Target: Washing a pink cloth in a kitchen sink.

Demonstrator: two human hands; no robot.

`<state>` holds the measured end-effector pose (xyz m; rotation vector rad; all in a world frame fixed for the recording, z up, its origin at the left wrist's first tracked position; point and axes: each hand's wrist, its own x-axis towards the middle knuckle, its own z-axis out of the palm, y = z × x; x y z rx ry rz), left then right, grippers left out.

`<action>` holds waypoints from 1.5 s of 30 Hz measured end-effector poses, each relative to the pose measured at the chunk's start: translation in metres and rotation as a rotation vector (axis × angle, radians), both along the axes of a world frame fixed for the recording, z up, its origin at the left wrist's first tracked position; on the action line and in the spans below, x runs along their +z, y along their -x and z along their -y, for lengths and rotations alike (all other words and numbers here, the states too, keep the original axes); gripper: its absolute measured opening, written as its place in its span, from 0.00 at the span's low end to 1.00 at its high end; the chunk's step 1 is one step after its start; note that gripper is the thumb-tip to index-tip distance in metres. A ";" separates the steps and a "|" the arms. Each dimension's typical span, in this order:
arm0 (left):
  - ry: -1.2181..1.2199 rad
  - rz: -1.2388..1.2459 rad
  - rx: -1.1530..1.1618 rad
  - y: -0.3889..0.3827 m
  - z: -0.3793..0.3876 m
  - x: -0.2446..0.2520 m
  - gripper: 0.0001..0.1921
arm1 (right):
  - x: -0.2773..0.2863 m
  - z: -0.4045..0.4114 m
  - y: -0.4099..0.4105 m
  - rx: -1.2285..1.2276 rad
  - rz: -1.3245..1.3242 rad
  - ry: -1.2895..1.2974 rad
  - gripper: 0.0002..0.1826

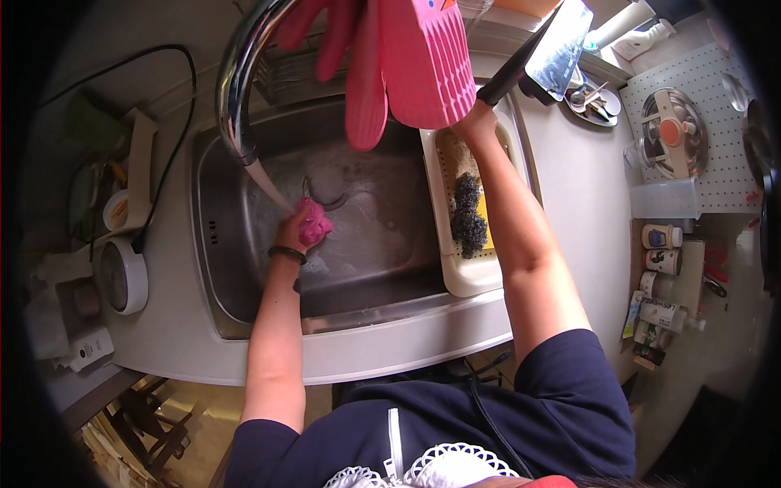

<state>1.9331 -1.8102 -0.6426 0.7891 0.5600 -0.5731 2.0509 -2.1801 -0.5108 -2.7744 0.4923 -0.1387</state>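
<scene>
My left hand [291,232] grips a crumpled pink cloth or mesh scrubber [315,222] inside the stainless steel sink [390,274]. Water [266,186] runs from the curved chrome faucet [229,97] onto or right beside that hand. My right hand [477,121] is at the far right of the sink, its fingers partly hidden by hanging pink rubber gloves [427,67]. From this fist rises the black handle of a flat, rectangular, shiny utensil [558,52]; whether it is a pan or a cleaver is unclear. Foamy water covers part of the sink floor.
A cream drain tray [470,282] with dark scouring pads [468,222] lies along the sink's right side. Beyond it stands a dish of cutlery [592,107]. Jars and bottles [662,262] line the right wall. A white corded appliance [124,277] sits at left.
</scene>
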 end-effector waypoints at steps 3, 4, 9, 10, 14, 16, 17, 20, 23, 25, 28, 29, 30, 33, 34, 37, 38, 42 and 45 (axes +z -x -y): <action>-0.033 -0.014 -0.025 -0.005 0.006 -0.003 0.14 | -0.018 0.038 -0.021 -0.033 -0.031 0.001 0.19; -0.020 -0.007 0.006 -0.005 0.007 -0.007 0.14 | -0.022 0.041 -0.024 -0.033 -0.029 0.000 0.19; -0.068 -0.075 0.054 0.001 0.003 -0.007 0.13 | -0.012 0.004 -0.011 0.134 0.053 -0.049 0.16; -0.012 -0.044 0.044 0.003 -0.001 -0.006 0.13 | -0.005 -0.009 -0.006 0.060 0.047 -0.075 0.16; 0.058 -0.053 -0.015 -0.002 0.005 0.001 0.14 | -0.008 0.029 -0.021 -0.042 0.035 -0.033 0.18; 0.002 -0.056 0.007 -0.003 0.010 0.004 0.14 | -0.011 0.037 -0.027 -0.028 0.018 -0.049 0.18; -0.057 -0.062 0.037 -0.001 0.011 0.005 0.14 | -0.013 0.036 -0.028 -0.005 -0.003 -0.067 0.18; 0.044 -0.082 0.051 0.003 -0.015 -0.020 0.13 | -0.022 0.012 -0.029 0.119 0.003 -0.094 0.18; -0.011 -0.076 0.126 0.001 0.019 0.021 0.13 | -0.018 0.029 -0.024 0.008 0.035 -0.065 0.16; 0.007 -0.026 0.107 0.000 0.019 0.021 0.13 | -0.025 0.034 -0.029 -0.006 0.084 -0.069 0.15; 0.039 0.015 0.056 -0.008 0.036 0.018 0.13 | -0.048 0.056 -0.024 0.439 0.180 -0.064 0.15; 0.006 -0.004 0.102 0.000 0.020 0.014 0.14 | -0.041 0.027 -0.012 0.527 -0.037 -0.001 0.18; -0.010 -0.010 0.129 0.008 0.005 0.013 0.14 | -0.019 0.002 0.006 0.393 -0.038 -0.052 0.19; 0.101 -0.045 0.078 0.008 0.001 0.011 0.18 | 0.020 0.013 0.057 0.151 0.094 -0.161 0.23; 0.100 -0.027 0.090 0.007 0.002 0.011 0.19 | 0.027 0.018 0.074 0.121 0.162 -0.145 0.24; 0.045 0.033 0.096 0.005 0.005 0.018 0.19 | 0.033 0.035 0.124 0.115 0.151 -0.047 0.24; -0.003 0.093 0.091 0.004 0.008 0.023 0.19 | 0.037 0.033 0.142 0.126 0.105 -0.043 0.20; -0.110 0.040 0.125 0.002 0.014 0.025 0.17 | 0.034 -0.006 0.186 0.209 -0.083 -0.014 0.30; -0.050 -0.055 0.153 0.001 0.014 0.024 0.17 | 0.019 -0.015 0.189 0.174 -0.012 -0.042 0.31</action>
